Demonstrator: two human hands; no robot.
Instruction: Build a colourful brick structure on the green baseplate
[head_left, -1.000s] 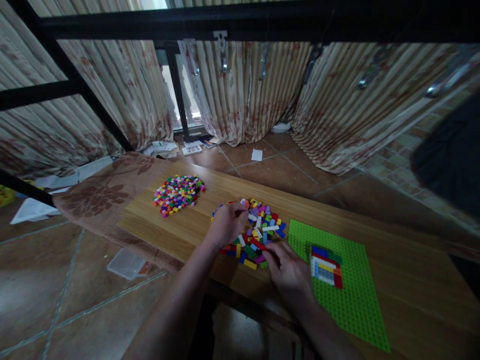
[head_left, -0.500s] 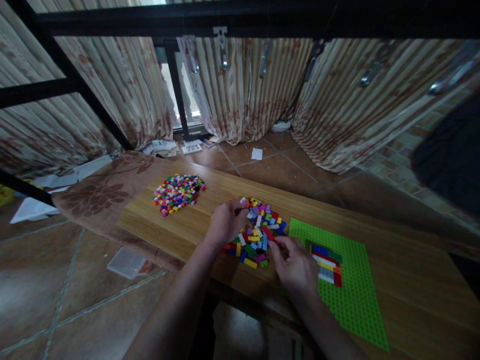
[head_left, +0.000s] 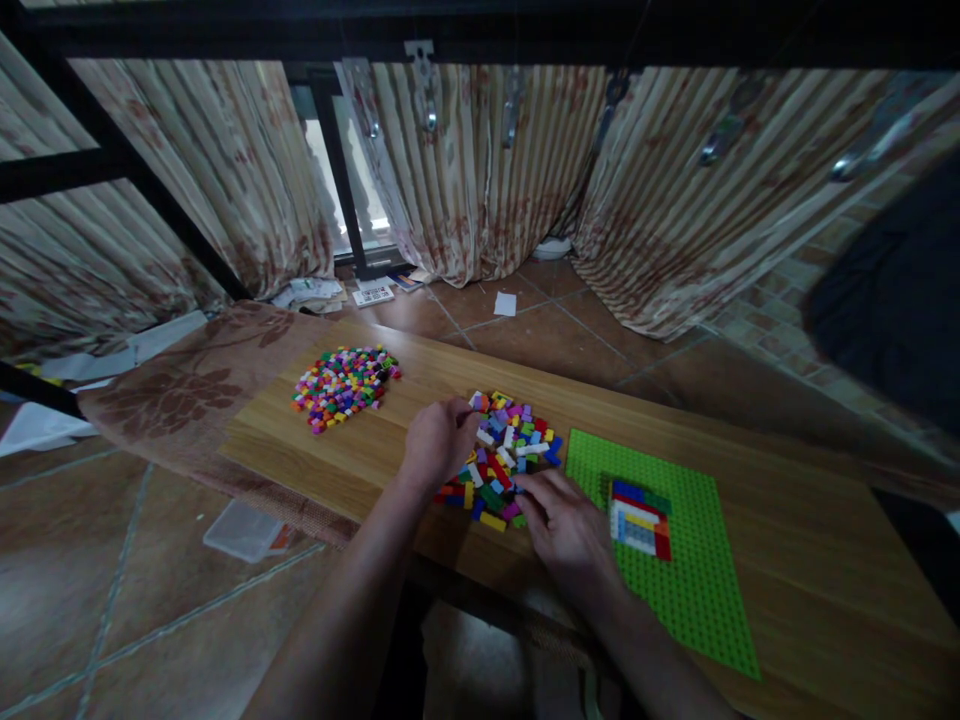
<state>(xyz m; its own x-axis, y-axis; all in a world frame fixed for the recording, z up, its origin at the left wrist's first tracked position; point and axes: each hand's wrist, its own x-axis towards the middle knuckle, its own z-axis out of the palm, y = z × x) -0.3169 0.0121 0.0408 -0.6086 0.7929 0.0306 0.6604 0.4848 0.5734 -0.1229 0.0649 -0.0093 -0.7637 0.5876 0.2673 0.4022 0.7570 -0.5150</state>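
Note:
A mixed pile of toy building bricks (head_left: 491, 520) lies on the wooden tabletop between my hands. My left hand (head_left: 436, 440) rests at the pile's left side, its fingers curled together near the small bricks at the top. What they may hold is hidden. At the lower right of the pile, my right hand (head_left: 566, 525) has thumb and forefinger in a pinch among the bricks. Right by these fingertips is a long red brick (head_left: 498, 470); I cannot tell whether they grip it. To the right, a green baseplate (head_left: 697, 590) carries a small block of coloured bricks (head_left: 640, 520).
A second pile of smaller bricks (head_left: 345, 388) sits at the table's left. Under the table's left end hangs a brown patterned cloth (head_left: 172, 375). A clear plastic box (head_left: 241, 530) is on the tiled floor. A black metal bar (head_left: 480, 35) crosses above, before striped curtains (head_left: 480, 170).
My right hand has moved left and into the pile, away from the baseplate. The red brick at its fingertips is now lower among the other bricks. My left hand has barely moved.

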